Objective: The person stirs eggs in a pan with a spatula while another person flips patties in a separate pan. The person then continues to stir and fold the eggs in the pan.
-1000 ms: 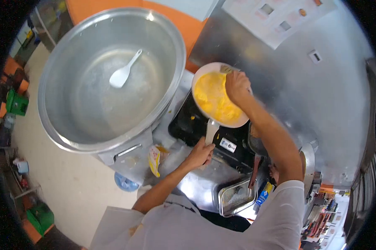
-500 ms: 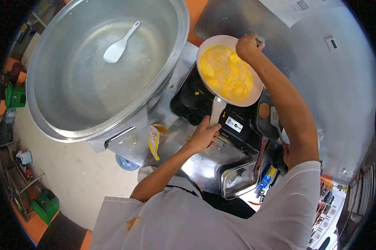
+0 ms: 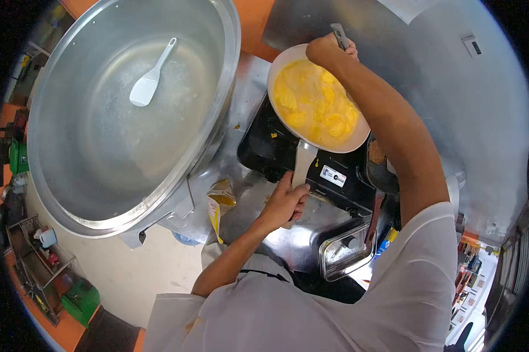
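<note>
My left hand [image 3: 283, 202] is closed around the pale handle of a frying pan [image 3: 363, 134]. The pan rests over a black portable stove [image 3: 264, 144] and holds soft yellow scrambled egg [image 3: 317, 105], partly runny. At the far rim, my right hand [image 3: 329, 50] grips a utensil with a grey handle [image 3: 338, 36], its end sticking up past the fingers. The hand and forearm hide the utensil's working end, so its kind does not show. My right forearm crosses above the pan's right side.
A huge metal pot [image 3: 217, 146] with a white rice paddle [image 3: 149, 85] inside stands left. Right of the stove is a dark pan [image 3: 383, 176] with a brown patty, partly behind my arm. A metal tray [image 3: 329, 270] and an opened yellow-white packet [image 3: 217, 205] lie nearer me.
My right hand has moved left along the pan's far rim, and the utensil's handle now points upward. My left hand keeps its hold on the pan. The whole view has shifted slightly.
</note>
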The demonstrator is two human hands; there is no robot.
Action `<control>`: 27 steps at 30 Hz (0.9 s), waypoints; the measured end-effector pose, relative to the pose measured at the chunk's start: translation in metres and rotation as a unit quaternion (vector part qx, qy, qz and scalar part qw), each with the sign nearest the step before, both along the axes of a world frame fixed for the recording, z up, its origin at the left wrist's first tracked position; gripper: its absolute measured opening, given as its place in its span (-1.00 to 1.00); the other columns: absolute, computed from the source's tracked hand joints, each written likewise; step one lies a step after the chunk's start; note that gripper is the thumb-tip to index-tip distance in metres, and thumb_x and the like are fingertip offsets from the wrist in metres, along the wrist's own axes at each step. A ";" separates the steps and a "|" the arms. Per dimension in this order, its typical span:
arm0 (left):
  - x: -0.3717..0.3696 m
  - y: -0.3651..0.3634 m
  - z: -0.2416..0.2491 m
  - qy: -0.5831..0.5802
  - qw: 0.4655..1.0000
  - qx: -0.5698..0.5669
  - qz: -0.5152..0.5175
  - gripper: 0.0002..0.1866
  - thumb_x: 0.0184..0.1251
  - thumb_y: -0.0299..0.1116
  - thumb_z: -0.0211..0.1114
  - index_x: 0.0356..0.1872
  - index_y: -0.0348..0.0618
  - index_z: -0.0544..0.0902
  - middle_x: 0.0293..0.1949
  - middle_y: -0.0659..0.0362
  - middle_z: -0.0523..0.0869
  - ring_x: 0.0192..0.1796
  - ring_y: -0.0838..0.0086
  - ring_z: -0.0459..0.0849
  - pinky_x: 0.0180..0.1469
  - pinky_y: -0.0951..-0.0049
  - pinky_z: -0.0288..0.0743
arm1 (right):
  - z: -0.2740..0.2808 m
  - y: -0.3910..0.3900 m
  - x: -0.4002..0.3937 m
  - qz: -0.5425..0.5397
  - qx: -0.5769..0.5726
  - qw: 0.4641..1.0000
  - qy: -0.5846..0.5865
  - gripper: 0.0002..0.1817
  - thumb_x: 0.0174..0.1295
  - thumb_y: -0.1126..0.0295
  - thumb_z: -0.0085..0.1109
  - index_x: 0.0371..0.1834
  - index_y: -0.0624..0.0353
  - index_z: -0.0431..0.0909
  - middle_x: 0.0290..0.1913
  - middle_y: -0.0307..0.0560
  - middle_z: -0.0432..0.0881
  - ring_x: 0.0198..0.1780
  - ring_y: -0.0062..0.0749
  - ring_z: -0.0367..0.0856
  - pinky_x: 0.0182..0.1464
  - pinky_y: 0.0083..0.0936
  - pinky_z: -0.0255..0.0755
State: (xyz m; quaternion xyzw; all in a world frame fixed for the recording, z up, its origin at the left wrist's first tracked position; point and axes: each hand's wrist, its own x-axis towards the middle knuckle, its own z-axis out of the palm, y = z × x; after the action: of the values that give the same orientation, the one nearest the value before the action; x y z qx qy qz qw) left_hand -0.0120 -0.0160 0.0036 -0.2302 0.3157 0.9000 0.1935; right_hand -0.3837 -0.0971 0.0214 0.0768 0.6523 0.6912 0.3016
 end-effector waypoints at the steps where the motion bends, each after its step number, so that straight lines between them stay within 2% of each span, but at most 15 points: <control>1: -0.001 0.000 0.000 -0.004 1.000 0.005 0.002 -0.77 0.41 -0.38 0.12 -0.09 -0.08 0.24 -0.52 0.27 0.35 -0.60 0.66 0.28 -0.64 0.57 0.18 | -0.005 0.003 -0.003 0.033 -0.021 0.999 -0.009 -0.77 0.25 0.26 0.08 -0.19 0.09 0.66 -0.27 -0.10 0.65 -0.43 -0.31 0.51 -0.33 -0.27 0.31; 7: -0.003 -0.001 0.004 -0.032 0.999 -0.007 -0.011 -0.78 0.41 -0.37 0.13 -0.10 -0.06 0.26 -0.49 0.29 0.35 -0.60 0.68 0.27 -0.64 0.59 0.18 | -0.034 0.024 -0.058 0.101 -0.035 0.982 -0.158 -0.82 0.11 0.34 0.29 -0.24 0.13 0.69 -0.31 -0.16 0.70 -0.16 -0.24 0.65 -0.16 -0.31 0.48; 8: -0.004 -0.001 0.006 -0.031 0.999 -0.008 -0.015 -0.78 0.41 -0.37 0.13 -0.10 -0.06 0.26 -0.49 0.29 0.35 -0.60 0.68 0.27 -0.64 0.59 0.18 | -0.017 0.027 -0.048 0.098 -0.036 0.982 -0.156 -0.82 0.11 0.34 0.29 -0.24 0.13 0.69 -0.31 -0.16 0.70 -0.16 -0.24 0.65 -0.16 -0.31 0.48; 10: -0.004 -0.002 0.009 -0.026 1.000 0.000 -0.007 -0.80 0.41 -0.37 0.12 -0.12 -0.04 0.26 -0.50 0.30 0.34 -0.60 0.69 0.27 -0.65 0.60 0.18 | 0.038 0.033 -0.007 0.179 -0.199 0.952 -0.148 -0.69 0.01 0.33 0.43 -0.13 0.09 0.71 -0.15 -0.15 0.72 0.05 -0.29 0.62 -0.02 -0.29 0.49; 11: -0.004 -0.003 0.010 -0.025 1.000 0.001 -0.013 -0.80 0.41 -0.37 0.12 -0.12 -0.04 0.26 -0.50 0.30 0.34 -0.60 0.69 0.27 -0.65 0.60 0.18 | 0.043 0.045 -0.006 0.174 -0.199 0.953 -0.147 -0.69 0.01 0.33 0.43 -0.13 0.09 0.71 -0.15 -0.15 0.72 0.05 -0.29 0.62 -0.02 -0.29 0.49; 12: -0.005 -0.004 0.011 -0.028 0.999 0.008 -0.015 -0.80 0.41 -0.37 0.13 -0.13 -0.03 0.26 -0.50 0.30 0.34 -0.61 0.69 0.26 -0.65 0.61 0.17 | 0.049 0.059 -0.004 0.284 -0.329 0.888 -0.149 -0.67 -0.05 0.41 0.44 -0.13 0.06 0.73 -0.10 -0.10 0.72 0.03 -0.24 0.65 0.01 -0.29 0.50; 13: -0.006 -0.004 0.012 -0.031 0.999 0.016 -0.017 -0.80 0.41 -0.38 0.13 -0.14 -0.03 0.26 -0.50 0.31 0.34 -0.61 0.70 0.26 -0.66 0.61 0.16 | 0.053 0.069 -0.006 0.385 -0.447 0.794 -0.145 -0.63 -0.11 0.49 0.45 -0.14 0.03 0.75 -0.05 -0.06 0.73 0.01 -0.19 0.68 0.03 -0.28 0.51; 14: -0.006 -0.004 0.010 -0.029 0.999 0.016 -0.022 -0.80 0.41 -0.38 0.13 -0.14 -0.03 0.26 -0.50 0.31 0.34 -0.61 0.70 0.26 -0.66 0.61 0.16 | 0.056 0.072 -0.007 0.382 -0.447 0.796 -0.141 -0.63 -0.11 0.49 0.45 -0.14 0.03 0.75 -0.05 -0.06 0.73 0.01 -0.19 0.68 0.03 -0.28 0.51; 16: -0.005 -0.002 0.007 -0.027 1.000 0.014 -0.007 -0.79 0.40 -0.38 0.14 -0.14 -0.01 0.26 -0.51 0.32 0.33 -0.62 0.70 0.25 -0.66 0.61 0.15 | 0.060 0.074 -0.010 0.193 -0.350 0.905 -0.145 -0.71 -0.02 0.42 0.44 -0.16 0.11 0.72 -0.14 -0.05 0.71 -0.06 -0.23 0.67 0.02 -0.30 0.51; 18: -0.005 0.000 0.007 -0.024 1.000 0.005 -0.008 -0.79 0.39 -0.36 0.14 -0.12 0.00 0.27 -0.52 0.34 0.32 -0.63 0.72 0.24 -0.68 0.63 0.12 | 0.067 0.076 -0.014 -0.008 -0.236 0.961 -0.142 -0.75 0.07 0.36 0.44 -0.19 0.18 0.69 -0.23 -0.05 0.69 -0.12 -0.27 0.65 0.01 -0.33 0.51; 19: -0.004 0.000 0.007 -0.023 1.000 -0.004 -0.003 -0.79 0.39 -0.34 0.15 -0.10 0.02 0.28 -0.53 0.36 0.31 -0.64 0.73 0.23 -0.70 0.66 0.08 | 0.074 0.077 -0.013 -0.110 -0.175 0.968 -0.139 -0.75 0.11 0.33 0.43 -0.20 0.22 0.68 -0.27 -0.05 0.68 -0.15 -0.29 0.64 0.00 -0.34 0.51; 23: -0.005 -0.001 0.014 -0.020 1.000 -0.010 -0.011 -0.79 0.39 -0.34 0.14 -0.11 0.03 0.28 -0.53 0.37 0.31 -0.64 0.74 0.23 -0.69 0.67 0.09 | 0.099 0.109 -0.005 -0.102 -0.285 0.935 -0.183 -0.73 0.09 0.33 0.45 -0.23 0.26 0.66 -0.36 -0.03 0.65 -0.29 -0.32 0.63 -0.13 -0.35 0.53; 25: -0.006 -0.004 0.018 -0.037 0.999 0.006 -0.022 -0.77 0.40 -0.38 0.14 -0.10 0.01 0.24 -0.51 0.33 0.32 -0.63 0.71 0.25 -0.66 0.62 0.15 | 0.089 0.130 -0.011 -0.195 -0.345 0.907 -0.143 -0.67 0.09 0.27 0.46 -0.23 0.29 0.64 -0.41 -0.03 0.65 -0.44 -0.35 0.58 -0.31 -0.34 0.50; 26: -0.007 -0.004 0.017 -0.032 0.999 0.004 -0.024 -0.77 0.40 -0.38 0.14 -0.10 0.01 0.24 -0.51 0.33 0.32 -0.63 0.71 0.25 -0.66 0.62 0.15 | 0.085 0.138 -0.015 -0.195 -0.348 0.906 -0.138 -0.67 0.09 0.27 0.46 -0.23 0.29 0.64 -0.41 -0.03 0.65 -0.44 -0.35 0.58 -0.31 -0.34 0.50; 27: -0.006 -0.003 0.014 -0.026 0.999 0.004 -0.020 -0.77 0.39 -0.38 0.14 -0.10 0.01 0.25 -0.51 0.33 0.32 -0.63 0.72 0.25 -0.66 0.62 0.15 | 0.080 0.146 -0.018 -0.220 -0.319 0.906 -0.169 -0.68 0.10 0.22 0.44 -0.29 0.25 0.63 -0.47 -0.11 0.61 -0.53 -0.42 0.50 -0.41 -0.40 0.42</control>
State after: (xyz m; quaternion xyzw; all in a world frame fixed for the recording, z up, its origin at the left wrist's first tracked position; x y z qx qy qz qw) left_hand -0.0182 -0.0190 0.0179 -0.2460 0.3112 0.8910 0.2208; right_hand -0.4020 0.0491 0.1014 -0.0001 0.7436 0.3648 0.5604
